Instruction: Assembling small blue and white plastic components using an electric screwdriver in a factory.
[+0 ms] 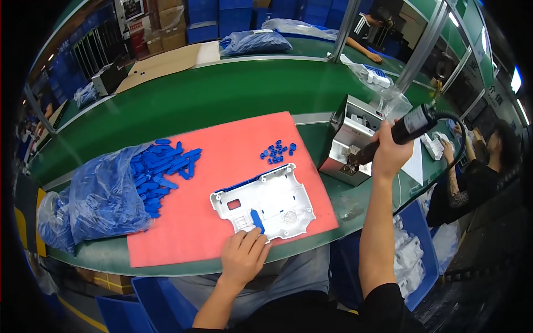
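Note:
A white plastic housing panel (pixel 272 198) lies on a red foam mat (pixel 222 166). A long blue plastic strip (pixel 256 220) rests in the panel near its front edge. My left hand (pixel 243 256) sits at that front edge, fingertips touching the panel and the strip. My right hand (pixel 390 151) is raised to the right, shut on a black electric screwdriver (pixel 401 131) whose tip points down into a small metal box (pixel 350 143). A black cable (pixel 455 133) runs from the tool.
A blue plastic bag (pixel 94 200) spills several long blue strips (pixel 164 166) onto the mat's left side. Small blue pieces (pixel 277 151) lie at the mat's back. Behind runs a green conveyor belt (pixel 222 94). Another person (pixel 483 177) works at the right. Blue bins (pixel 416 250) stand below.

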Demonstrator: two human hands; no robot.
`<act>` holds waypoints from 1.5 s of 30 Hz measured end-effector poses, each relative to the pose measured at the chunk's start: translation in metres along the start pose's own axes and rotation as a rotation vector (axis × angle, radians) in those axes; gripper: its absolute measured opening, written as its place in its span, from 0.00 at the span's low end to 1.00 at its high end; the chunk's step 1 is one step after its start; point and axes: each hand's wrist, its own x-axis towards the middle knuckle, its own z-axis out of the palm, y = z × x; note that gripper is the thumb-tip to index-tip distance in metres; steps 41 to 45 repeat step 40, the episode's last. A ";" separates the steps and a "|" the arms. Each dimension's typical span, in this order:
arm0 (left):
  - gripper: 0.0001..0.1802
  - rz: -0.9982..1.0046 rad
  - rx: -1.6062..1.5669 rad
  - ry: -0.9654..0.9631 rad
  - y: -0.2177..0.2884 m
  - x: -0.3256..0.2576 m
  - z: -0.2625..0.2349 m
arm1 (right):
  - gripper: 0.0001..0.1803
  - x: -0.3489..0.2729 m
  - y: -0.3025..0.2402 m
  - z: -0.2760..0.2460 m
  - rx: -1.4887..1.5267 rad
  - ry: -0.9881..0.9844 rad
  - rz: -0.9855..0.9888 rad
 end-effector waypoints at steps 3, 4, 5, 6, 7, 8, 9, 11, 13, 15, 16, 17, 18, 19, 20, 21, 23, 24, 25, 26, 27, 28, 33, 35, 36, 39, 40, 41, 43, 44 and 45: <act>0.12 -0.011 -0.011 0.006 -0.003 -0.004 -0.003 | 0.13 -0.012 0.002 0.003 0.000 -0.036 -0.031; 0.12 -0.002 -0.026 0.029 -0.004 -0.002 -0.005 | 0.12 -0.015 -0.005 0.002 0.011 -0.043 -0.019; 0.12 -0.033 -0.010 0.025 -0.004 -0.002 -0.006 | 0.12 -0.022 -0.010 0.001 0.033 -0.064 0.005; 0.12 -0.025 -0.015 0.012 -0.003 -0.001 -0.008 | 0.12 -0.030 -0.017 0.000 0.012 -0.075 -0.004; 0.12 -0.010 -0.025 0.005 -0.002 0.001 -0.008 | 0.13 -0.036 -0.019 -0.006 0.103 -0.069 0.032; 0.11 0.006 -0.015 0.030 -0.004 -0.001 -0.004 | 0.15 -0.048 -0.035 -0.009 0.102 -0.098 0.017; 0.11 -0.024 -0.007 0.027 -0.005 -0.001 -0.001 | 0.18 -0.063 -0.045 -0.008 0.262 -0.145 0.013; 0.11 -0.004 -0.052 0.024 -0.004 0.000 -0.003 | 0.22 -0.098 -0.079 0.006 0.385 -0.221 0.053; 0.12 -0.066 -0.063 -0.002 -0.002 -0.004 -0.004 | 0.23 -0.137 -0.104 0.027 0.356 -0.296 0.104; 0.11 -0.049 -0.057 0.039 -0.005 -0.006 -0.004 | 0.24 -0.167 -0.104 0.042 0.382 -0.368 0.089; 0.11 -0.062 -0.059 0.039 -0.007 -0.006 -0.003 | 0.24 -0.172 -0.100 0.045 0.377 -0.420 0.049; 0.10 -0.038 -0.072 0.044 -0.008 -0.005 -0.002 | 0.24 -0.176 -0.095 0.047 0.371 -0.470 0.008; 0.09 -0.013 -0.085 0.049 -0.007 -0.005 -0.001 | 0.23 -0.179 -0.093 0.048 0.347 -0.470 0.011; 0.09 -0.022 -0.082 0.050 -0.007 -0.006 0.000 | 0.23 -0.180 -0.094 0.047 0.349 -0.478 0.016; 0.09 -0.022 -0.080 0.051 -0.007 -0.006 0.000 | 0.24 -0.180 -0.097 0.045 0.342 -0.529 0.105; 0.09 -0.021 -0.078 0.052 -0.008 -0.007 0.000 | 0.25 -0.180 -0.098 0.044 0.334 -0.579 0.193; 0.09 -0.027 -0.080 0.042 -0.007 -0.006 -0.002 | 0.25 -0.181 -0.095 0.048 0.370 -0.552 0.190; 0.09 -0.029 -0.081 0.029 -0.007 -0.006 -0.002 | 0.25 -0.182 -0.093 0.050 0.407 -0.521 0.188; 0.09 -0.029 -0.082 0.031 -0.007 -0.007 -0.002 | 0.25 -0.182 -0.092 0.050 0.406 -0.522 0.186; 0.10 -0.034 -0.080 0.034 -0.007 -0.007 -0.001 | 0.25 -0.183 -0.090 0.049 0.387 -0.521 0.176; 0.11 -0.039 -0.078 0.036 -0.007 -0.007 -0.001 | 0.25 -0.182 -0.089 0.049 0.368 -0.520 0.165; 0.11 -0.040 -0.077 0.037 -0.007 -0.007 -0.001 | 0.25 -0.182 -0.089 0.050 0.368 -0.521 0.165; 0.09 -0.021 -0.064 0.033 -0.007 -0.006 -0.002 | 0.25 -0.180 -0.084 0.052 0.415 -0.504 0.182; 0.09 -0.022 -0.061 0.029 -0.007 -0.007 -0.001 | 0.25 -0.182 -0.084 0.053 0.405 -0.518 0.182; 0.09 -0.021 -0.060 0.024 -0.007 -0.007 -0.001 | 0.25 -0.183 -0.084 0.053 0.394 -0.529 0.182; 0.09 -0.025 -0.064 0.021 -0.006 -0.005 -0.002 | 0.24 -0.181 -0.082 0.050 0.412 -0.576 0.186; 0.09 -0.029 -0.066 0.005 -0.006 -0.006 -0.002 | 0.24 -0.181 -0.081 0.050 0.412 -0.574 0.187; 0.09 -0.029 -0.066 0.005 -0.006 -0.006 -0.002 | 0.24 -0.181 -0.081 0.050 0.412 -0.574 0.187; 0.09 -0.029 -0.066 0.005 -0.006 -0.006 -0.002 | 0.24 -0.181 -0.081 0.050 0.412 -0.574 0.187; 0.09 -0.029 -0.066 0.005 -0.006 -0.006 -0.002 | 0.24 -0.181 -0.081 0.050 0.412 -0.574 0.187; 0.09 -0.029 -0.066 0.005 -0.006 -0.006 -0.002 | 0.24 -0.181 -0.081 0.050 0.412 -0.574 0.187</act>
